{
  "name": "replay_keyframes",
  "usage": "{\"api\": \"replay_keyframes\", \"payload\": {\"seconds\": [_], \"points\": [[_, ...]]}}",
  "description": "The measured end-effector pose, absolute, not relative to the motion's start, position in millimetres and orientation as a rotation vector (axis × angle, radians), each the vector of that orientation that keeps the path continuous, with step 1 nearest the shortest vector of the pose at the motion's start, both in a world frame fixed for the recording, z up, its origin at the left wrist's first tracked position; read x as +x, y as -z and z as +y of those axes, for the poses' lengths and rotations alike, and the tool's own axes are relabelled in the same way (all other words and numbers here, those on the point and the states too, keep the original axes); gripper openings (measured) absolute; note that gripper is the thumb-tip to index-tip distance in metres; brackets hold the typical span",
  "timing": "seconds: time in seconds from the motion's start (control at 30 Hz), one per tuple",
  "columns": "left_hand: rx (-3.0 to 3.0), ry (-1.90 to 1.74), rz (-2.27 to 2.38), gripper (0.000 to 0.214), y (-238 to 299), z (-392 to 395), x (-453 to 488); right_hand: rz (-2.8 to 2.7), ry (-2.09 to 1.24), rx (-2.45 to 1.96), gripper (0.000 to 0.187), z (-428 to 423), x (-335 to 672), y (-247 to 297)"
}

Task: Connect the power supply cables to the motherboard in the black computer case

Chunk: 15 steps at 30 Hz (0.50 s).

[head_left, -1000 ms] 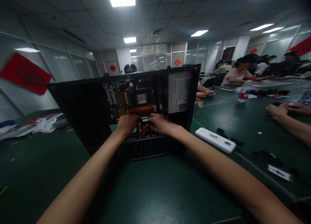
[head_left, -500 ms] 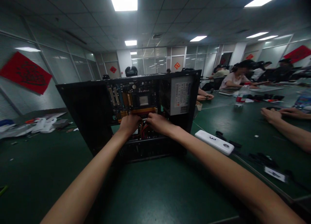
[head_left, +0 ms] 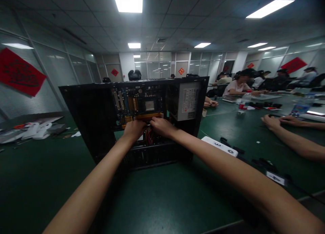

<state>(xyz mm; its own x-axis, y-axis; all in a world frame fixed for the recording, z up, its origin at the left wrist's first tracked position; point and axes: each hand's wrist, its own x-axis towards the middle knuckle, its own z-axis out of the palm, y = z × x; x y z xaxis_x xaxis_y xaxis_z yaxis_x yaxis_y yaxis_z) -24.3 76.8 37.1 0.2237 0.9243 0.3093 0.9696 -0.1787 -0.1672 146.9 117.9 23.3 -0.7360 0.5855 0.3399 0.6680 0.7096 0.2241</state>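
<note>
An open black computer case (head_left: 88,115) stands upright on the green table (head_left: 162,196), its motherboard (head_left: 138,103) facing me and a grey power supply (head_left: 186,98) at its right. My left hand (head_left: 133,130) and my right hand (head_left: 162,126) are both inside the case, side by side just below the yellow-orange slots (head_left: 148,116). Their fingers are curled down among red cables (head_left: 148,136). What the fingertips grip is hidden behind the hands.
A white numbered strip (head_left: 220,146) lies right of the case, with black parts (head_left: 264,164) beyond it. Another person's forearms (head_left: 289,139) rest on the table at right. More people sit at the far right; a bottle (head_left: 242,103) stands there. White scraps (head_left: 33,131) lie at left.
Both hands have drawn closer together inside the case, the right one shifting left. The view has tilted and drifted slightly, so the case sits a bit lower and further right.
</note>
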Motion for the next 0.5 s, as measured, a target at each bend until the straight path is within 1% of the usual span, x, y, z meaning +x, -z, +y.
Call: {"api": "replay_keyframes", "payload": {"seconds": [0.23,0.5], "points": [[-2.189,0.206,-1.815,0.033,-36.2,76.2,-23.8,-2.667,0.529,-1.076,0.026,120.6,145.2,-23.7],[-2.237,0.247,-1.802,0.035,-34.4,75.8,-21.2,-2.660,0.451,-1.128,0.025,126.9,144.1,-20.2]]}}
